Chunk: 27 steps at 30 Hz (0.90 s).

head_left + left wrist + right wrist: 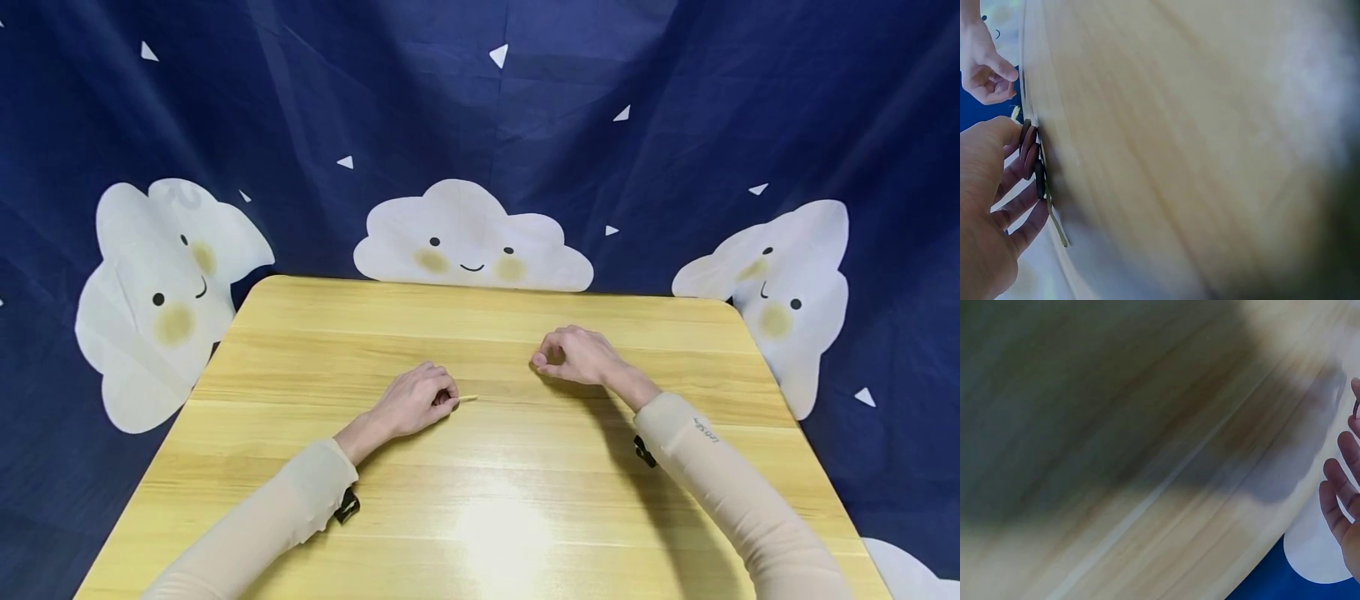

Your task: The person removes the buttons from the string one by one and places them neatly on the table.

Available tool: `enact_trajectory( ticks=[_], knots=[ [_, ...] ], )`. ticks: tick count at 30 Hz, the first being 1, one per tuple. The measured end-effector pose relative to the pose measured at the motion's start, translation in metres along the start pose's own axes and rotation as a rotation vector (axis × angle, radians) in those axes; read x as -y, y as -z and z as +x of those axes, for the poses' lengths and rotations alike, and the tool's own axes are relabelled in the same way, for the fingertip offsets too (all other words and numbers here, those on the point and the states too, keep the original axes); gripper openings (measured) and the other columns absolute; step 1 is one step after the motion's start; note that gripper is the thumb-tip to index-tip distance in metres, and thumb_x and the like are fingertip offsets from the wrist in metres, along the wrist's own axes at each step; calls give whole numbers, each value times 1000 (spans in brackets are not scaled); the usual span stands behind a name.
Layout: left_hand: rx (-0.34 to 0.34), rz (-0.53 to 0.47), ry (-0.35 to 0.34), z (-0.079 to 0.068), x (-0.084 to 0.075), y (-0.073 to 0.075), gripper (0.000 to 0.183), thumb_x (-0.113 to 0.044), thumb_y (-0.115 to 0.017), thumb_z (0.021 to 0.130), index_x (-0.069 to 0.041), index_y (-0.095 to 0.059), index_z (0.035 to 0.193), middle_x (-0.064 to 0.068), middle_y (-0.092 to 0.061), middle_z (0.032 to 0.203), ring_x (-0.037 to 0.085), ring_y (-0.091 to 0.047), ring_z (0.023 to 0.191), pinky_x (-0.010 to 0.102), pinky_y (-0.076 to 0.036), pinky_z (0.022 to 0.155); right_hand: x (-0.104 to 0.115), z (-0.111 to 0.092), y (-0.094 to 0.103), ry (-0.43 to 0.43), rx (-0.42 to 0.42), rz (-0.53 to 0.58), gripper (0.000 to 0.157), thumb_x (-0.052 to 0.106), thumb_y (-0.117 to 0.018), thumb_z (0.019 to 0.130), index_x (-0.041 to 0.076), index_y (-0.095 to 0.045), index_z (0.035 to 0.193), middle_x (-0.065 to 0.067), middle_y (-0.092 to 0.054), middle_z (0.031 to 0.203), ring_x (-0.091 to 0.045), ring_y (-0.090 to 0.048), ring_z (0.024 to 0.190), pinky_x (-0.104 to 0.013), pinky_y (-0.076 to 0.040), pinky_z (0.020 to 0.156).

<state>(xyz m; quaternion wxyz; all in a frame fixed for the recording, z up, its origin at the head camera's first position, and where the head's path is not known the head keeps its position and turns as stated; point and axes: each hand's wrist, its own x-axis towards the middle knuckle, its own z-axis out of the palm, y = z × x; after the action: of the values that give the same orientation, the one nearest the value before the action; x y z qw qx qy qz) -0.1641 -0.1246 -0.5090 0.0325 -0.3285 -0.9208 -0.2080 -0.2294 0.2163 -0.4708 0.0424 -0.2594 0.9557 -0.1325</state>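
My left hand (415, 400) is low over the table, left of centre, with its thumb and fingers pinching a thin, pale yellow cord (468, 397). A short end of the cord sticks out to the right of the fingertips. In the left wrist view, the cord (1056, 228) also runs down past the fingers, whose tips are dark in shadow. My right hand (581, 355) is farther back and to the right, above the table, fingers loosely curved toward the thumb with no object visible between them. Only part of the right hand (1342, 494) shows at its wrist view's right edge.
The light wooden table (480, 467) has rounded far corners. Behind it hangs a dark blue curtain (420, 100) with smiling white clouds and small triangles. A bright glare lies on the near middle of the tabletop, and black straps show at both sleeves.
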Motion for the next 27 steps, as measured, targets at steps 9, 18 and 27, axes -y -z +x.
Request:
enact_trajectory(
  ticks=[9,18,27],
  knots=[
    [-7,4,-15,0,0,0,6,-23,-75,96,-22,-73,91,-10,-65,88,9,-52,84,23,-45,71,-6,2,-5,-31,80,21,16,43,-77,94,30,-77,102,9,-71,91,-12,-62,88,-37,-54,77],
    [-6,6,-13,-1,0,-1,6,-23,-75,96,-23,-73,91,-10,-65,88,8,-51,84,22,-44,71,-6,3,-1,-77,140,91,18,40,-79,94,25,-76,103,7,-74,92,-12,-64,84,-38,-53,77],
    [1,-1,-5,-1,0,-1,5,-24,-75,97,-24,-73,92,-11,-65,89,8,-52,85,22,-45,72,-6,3,-1,-81,144,91,26,49,-73,97,24,-74,101,5,-70,87,-13,-61,80,-34,-49,71]
  ],
)
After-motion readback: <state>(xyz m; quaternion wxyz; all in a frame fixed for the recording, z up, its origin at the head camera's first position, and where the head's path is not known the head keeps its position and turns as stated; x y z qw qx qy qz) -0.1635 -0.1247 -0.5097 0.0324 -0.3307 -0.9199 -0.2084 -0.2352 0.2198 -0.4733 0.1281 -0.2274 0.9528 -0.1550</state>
